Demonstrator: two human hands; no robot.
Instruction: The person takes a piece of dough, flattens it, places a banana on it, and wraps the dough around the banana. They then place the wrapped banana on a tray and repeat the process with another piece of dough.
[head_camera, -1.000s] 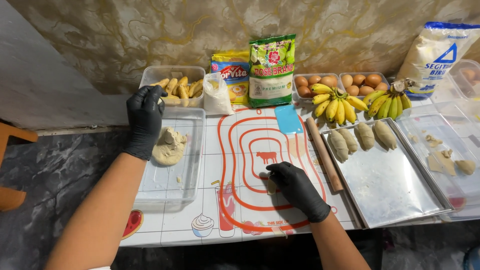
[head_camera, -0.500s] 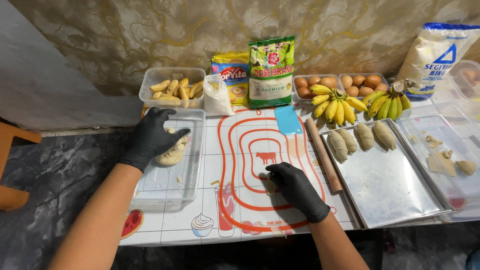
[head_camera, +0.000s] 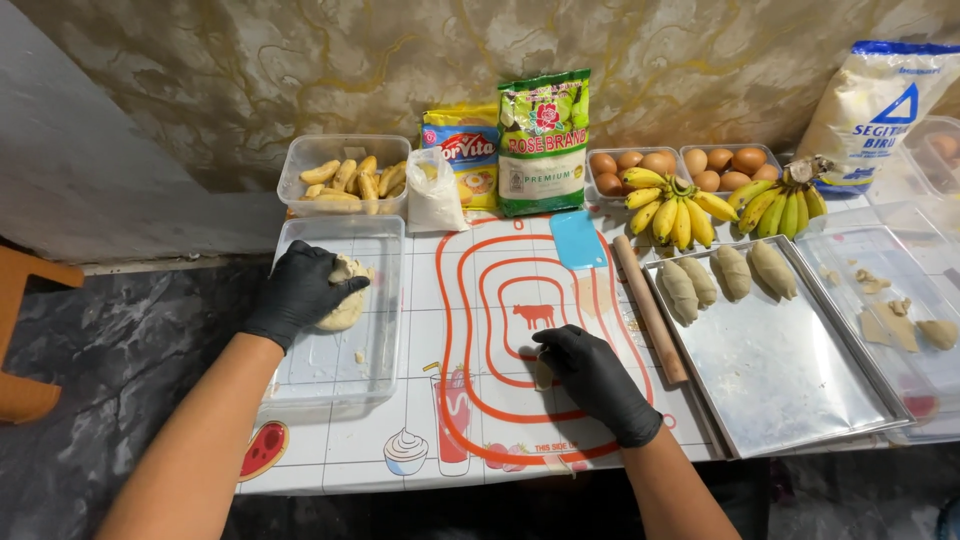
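My left hand (head_camera: 298, 289), in a black glove, grips a lump of pale dough (head_camera: 345, 306) inside a clear plastic tub (head_camera: 340, 375) at the left of the table. In its own black glove, my right hand (head_camera: 591, 372) rests on the white pastry mat with red rings (head_camera: 500, 280) and covers a small piece of dough (head_camera: 543, 372). Several wrapped dough pieces (head_camera: 727, 274) lie at the far end of a metal tray (head_camera: 780, 370) on the right.
A wooden rolling pin (head_camera: 648, 305) lies between mat and tray, a blue scraper (head_camera: 577, 239) beyond the mat. At the back stand a tub of peeled bananas (head_camera: 345, 178), flour bags (head_camera: 543, 140), eggs (head_camera: 690, 160) and banana bunches (head_camera: 680, 205). A second tray (head_camera: 890, 300) holds dough scraps.
My left hand came down from the tub of peeled bananas into the clear tub and closed on the dough lump. My right hand has stayed on the mat.
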